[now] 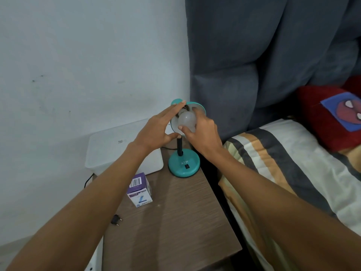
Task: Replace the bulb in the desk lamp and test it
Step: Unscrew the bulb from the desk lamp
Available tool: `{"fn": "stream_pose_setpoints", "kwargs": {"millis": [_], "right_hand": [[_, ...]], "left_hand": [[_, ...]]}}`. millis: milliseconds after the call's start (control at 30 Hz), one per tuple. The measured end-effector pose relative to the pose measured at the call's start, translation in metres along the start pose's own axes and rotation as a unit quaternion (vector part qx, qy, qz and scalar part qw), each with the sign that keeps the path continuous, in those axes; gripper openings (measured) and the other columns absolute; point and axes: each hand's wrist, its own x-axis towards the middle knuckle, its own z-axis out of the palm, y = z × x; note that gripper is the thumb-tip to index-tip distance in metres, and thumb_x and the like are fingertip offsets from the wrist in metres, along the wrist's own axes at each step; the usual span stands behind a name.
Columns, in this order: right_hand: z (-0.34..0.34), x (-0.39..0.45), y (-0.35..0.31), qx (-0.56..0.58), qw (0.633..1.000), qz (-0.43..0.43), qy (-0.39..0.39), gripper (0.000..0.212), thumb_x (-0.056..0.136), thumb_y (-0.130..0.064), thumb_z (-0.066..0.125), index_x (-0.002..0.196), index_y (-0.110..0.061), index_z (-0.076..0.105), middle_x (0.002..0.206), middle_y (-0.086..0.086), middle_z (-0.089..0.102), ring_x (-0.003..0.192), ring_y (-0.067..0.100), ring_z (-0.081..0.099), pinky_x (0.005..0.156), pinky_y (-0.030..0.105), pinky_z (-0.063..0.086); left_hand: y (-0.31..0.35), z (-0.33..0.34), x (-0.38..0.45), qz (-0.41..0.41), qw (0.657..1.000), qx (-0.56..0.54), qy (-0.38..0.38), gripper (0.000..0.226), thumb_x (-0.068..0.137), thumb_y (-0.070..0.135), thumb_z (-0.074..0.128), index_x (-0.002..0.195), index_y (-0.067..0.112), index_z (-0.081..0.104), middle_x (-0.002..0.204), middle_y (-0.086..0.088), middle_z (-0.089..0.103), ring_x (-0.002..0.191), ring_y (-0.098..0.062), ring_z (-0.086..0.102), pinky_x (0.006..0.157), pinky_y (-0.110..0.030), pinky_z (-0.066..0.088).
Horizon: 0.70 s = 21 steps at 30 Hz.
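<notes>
Both arms forward: right hand [203, 133] curled round bulb [187, 118], left hand [156, 132] (fingers straight) against shade [201, 108].

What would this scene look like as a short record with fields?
left hand: straight fingers against the lamp shade
right hand: grips the bulb at the shade
bulb: unlit
box: on the table, left of the lamp
plug: loose on the table
bed: right of the table
</notes>
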Motion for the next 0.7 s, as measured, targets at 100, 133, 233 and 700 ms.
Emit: {"fn": "stream_pose_setpoints", "kwargs": {"millis": [100, 133, 233, 700], "right_hand": [[0.002, 0.002, -0.006, -0.038, 0.999, 0.002, -0.015, 0.059, 0.088, -0.034, 0.072, 0.139, -0.015, 0.049, 0.118, 0.014, 0.065, 0.101, 0.037, 0.065, 0.083, 0.044, 0.056], [0.003, 0.002, -0.007, -0.061, 0.998, -0.013, -0.015, 0.061, 0.087, -0.028, 0.073, 0.141, -0.016, 0.048, 0.124, 0.015, 0.061, 0.105, 0.037, 0.063, 0.085, 0.044, 0.053], [0.005, -0.002, -0.008, -0.129, 0.990, -0.063, -0.009, 0.072, 0.082, -0.010, 0.075, 0.146, -0.021, 0.045, 0.136, 0.014, 0.047, 0.117, 0.035, 0.050, 0.087, 0.045, 0.054], [0.008, -0.008, -0.010, -0.101, 0.993, -0.066, 0.007, 0.074, 0.080, -0.006, 0.072, 0.146, -0.022, 0.044, 0.143, 0.013, 0.040, 0.121, 0.035, 0.045, 0.087, 0.046, 0.055]], "left_hand": [[0.002, 0.004, -0.002, -0.005, 1.000, -0.010, 0.008, 0.099, 0.084, 0.023, 0.086, 0.163, 0.025, 0.026, 0.164, -0.002, 0.039, 0.149, -0.022, 0.041, 0.118, -0.044, 0.042], [0.003, 0.004, -0.002, -0.006, 1.000, -0.016, 0.010, 0.099, 0.084, 0.022, 0.086, 0.163, 0.025, 0.026, 0.164, -0.002, 0.039, 0.150, -0.022, 0.040, 0.118, -0.045, 0.042], [0.005, 0.007, -0.004, -0.012, 0.999, -0.029, 0.017, 0.100, 0.083, 0.019, 0.085, 0.163, 0.025, 0.026, 0.164, -0.002, 0.038, 0.149, -0.024, 0.041, 0.116, -0.047, 0.044], [0.009, 0.014, -0.006, -0.033, 0.998, -0.047, 0.031, 0.104, 0.082, 0.010, 0.085, 0.163, 0.031, 0.023, 0.166, 0.000, 0.035, 0.149, -0.024, 0.040, 0.113, -0.048, 0.048]]}}
